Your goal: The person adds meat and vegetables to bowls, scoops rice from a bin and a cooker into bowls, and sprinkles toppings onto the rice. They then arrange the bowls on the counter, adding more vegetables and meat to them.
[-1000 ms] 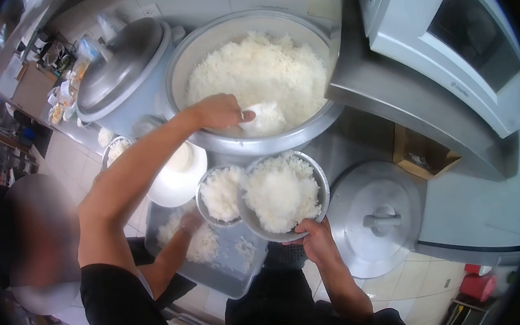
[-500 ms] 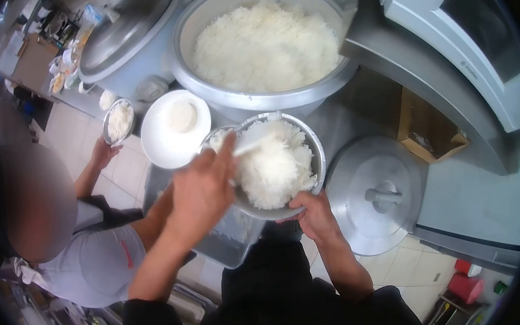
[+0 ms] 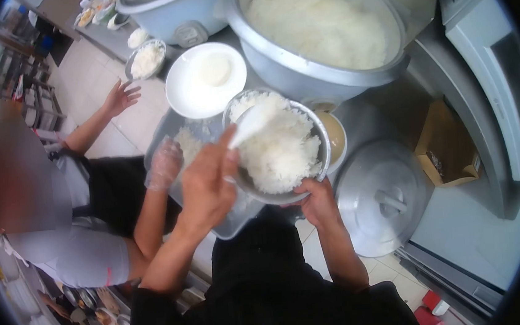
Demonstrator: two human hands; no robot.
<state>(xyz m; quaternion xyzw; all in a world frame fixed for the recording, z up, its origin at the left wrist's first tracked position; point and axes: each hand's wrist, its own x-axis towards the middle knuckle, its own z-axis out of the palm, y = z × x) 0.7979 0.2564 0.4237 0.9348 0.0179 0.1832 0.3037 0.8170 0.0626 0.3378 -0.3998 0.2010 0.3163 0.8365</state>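
Observation:
My left hand point(image 3: 206, 186) is closed around the handle of a white rice paddle point(image 3: 255, 122), its blade over cooked rice point(image 3: 278, 161). The rice fills a round metal bowl point(image 3: 324, 172). My right hand point(image 3: 318, 202) grips the near right rim of this bowl, thumb on the edge, other fingers mostly hidden beneath. Beyond the bowl stands a large pot point(image 3: 313, 65) full of white rice. A white plate point(image 3: 183, 98) with a round rice mound point(image 3: 213, 69) lies to the left. Under my left forearm, a grey tray point(image 3: 231, 227) holds loose rice.
At left stands a co-worker, with a gloved hand point(image 3: 166, 163) at the tray and a bare hand point(image 3: 120, 98) open near a small rice bowl point(image 3: 147, 61). A metal lid point(image 3: 379, 214), a tan-filled container point(image 3: 334, 138) and a cardboard box point(image 3: 447, 146) are right.
The view has shifted, so the pot and plate appear farther right. The co-worker has let go of the small rice bowl, now on the counter. My hands keep their holds on paddle and bowl.

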